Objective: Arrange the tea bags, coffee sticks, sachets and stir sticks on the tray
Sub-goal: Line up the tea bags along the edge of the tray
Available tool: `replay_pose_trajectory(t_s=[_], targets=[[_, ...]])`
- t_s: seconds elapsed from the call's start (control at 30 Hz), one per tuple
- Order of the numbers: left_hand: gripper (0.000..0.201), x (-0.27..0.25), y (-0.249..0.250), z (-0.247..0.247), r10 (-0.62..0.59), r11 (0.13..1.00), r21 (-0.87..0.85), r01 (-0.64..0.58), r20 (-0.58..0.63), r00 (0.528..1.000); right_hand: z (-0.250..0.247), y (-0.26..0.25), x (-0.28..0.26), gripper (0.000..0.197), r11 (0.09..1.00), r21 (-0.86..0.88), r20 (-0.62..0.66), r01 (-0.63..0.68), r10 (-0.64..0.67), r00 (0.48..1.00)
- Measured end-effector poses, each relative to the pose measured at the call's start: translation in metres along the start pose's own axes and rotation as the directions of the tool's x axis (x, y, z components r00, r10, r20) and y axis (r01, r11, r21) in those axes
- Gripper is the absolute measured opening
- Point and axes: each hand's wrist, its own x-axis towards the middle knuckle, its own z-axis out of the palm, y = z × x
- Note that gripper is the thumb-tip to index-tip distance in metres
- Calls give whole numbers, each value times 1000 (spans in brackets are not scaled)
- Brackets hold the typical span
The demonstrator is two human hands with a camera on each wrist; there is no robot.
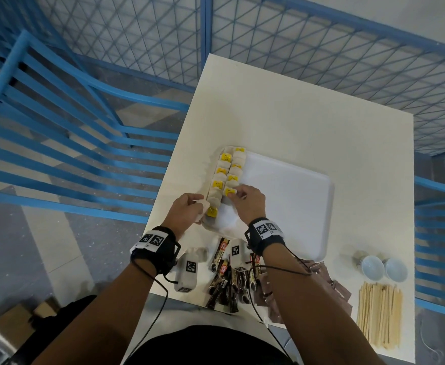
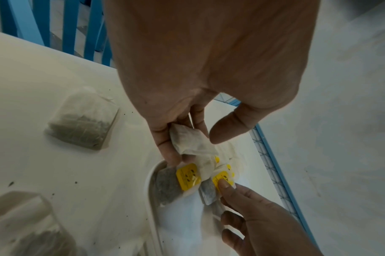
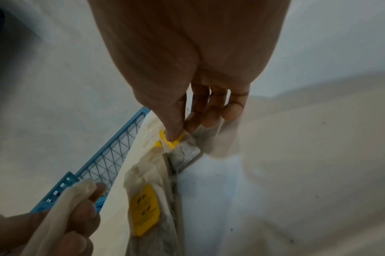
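the left hand [image 1: 187, 209] curls its fingers round a folded white tea bag [image 2: 188, 141], thumb lifted a little off it, right at the near left corner of the white tray [image 1: 295, 206]. just past its fingertips lies another tea bag with a yellow tag [image 2: 187, 176], resting inside the tray's rim. beside that, the right hand [image 1: 247, 202] pinches the yellow tag of a second-row bag [image 3: 173, 141] between thumb and forefinger, its other fingers loosely bent above the tray floor. the two hands are close together, not touching.

away from both grips, two rows of tea bags [image 1: 228, 171] with yellow tags run along the tray's left side toward the far end. to the right of the right hand the tray floor is bare white.

behind the wrists, near the table's [image 1: 295, 122] front edge, lies a heap of dark coffee sticks [image 1: 229, 283], with brown sachets [image 1: 334, 288] partly hidden under the right forearm. further right of the right arm lie a bundle of wooden stir sticks [image 1: 379, 312] and two small white cups [image 1: 384, 268]. left of the left hand, loose tea bags [image 2: 81, 119] lie on the table off the tray.
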Motion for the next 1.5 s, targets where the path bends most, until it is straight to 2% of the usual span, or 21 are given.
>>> replay_pose_trajectory(t_s=[0.17,0.3,0.4,0.5,0.6,0.7,0.8,0.97,1.07,1.2,1.37,1.5], targets=[[31,3,-7,-3,58,998,5,-58,-3,998,0,0,-2,15,997,78,-17,-23,24,1000],[25,3,-8,-2,108,994,-31,-109,-23,994,-1,1,-5,24,980,189,-42,-68,78,996],[24,3,-8,-1,116,991,-69,-117,-17,993,-4,3,-9,30,979,203,-98,-34,55,994],[18,3,-8,1,127,988,-88,-129,-26,992,-7,0,-16,22,973,230,-163,10,29,986],[13,4,-6,3,121,986,-115,-123,-30,992,-8,-10,-23,11,970,242,-62,38,-23,998],[11,4,-6,6,110,983,-147,-112,-25,994,-6,-22,-28,16,965,247,109,84,-114,988],[10,3,-6,8,121,978,-169,-122,-20,992,-6,-31,-32,19,962,257,198,94,-148,969],[8,-2,-6,9,114,971,-214,-112,0,993,-6,-34,-29,11,973,214,190,91,-133,973],[16,-4,-7,9,78,963,-261,-70,22,997,-8,-33,-28,12,970,234,156,69,-107,982],[15,-6,-8,11,79,963,-262,-70,24,997,-10,-32,-28,14,971,233,139,62,-97,986],[6,-8,-8,13,111,962,-251,-105,10,994,-8,-27,-34,26,982,187,232,26,-70,970],[9,-7,-10,14,121,974,-194,-117,8,993,-10,-24,-39,12,985,154,245,80,-116,963]])
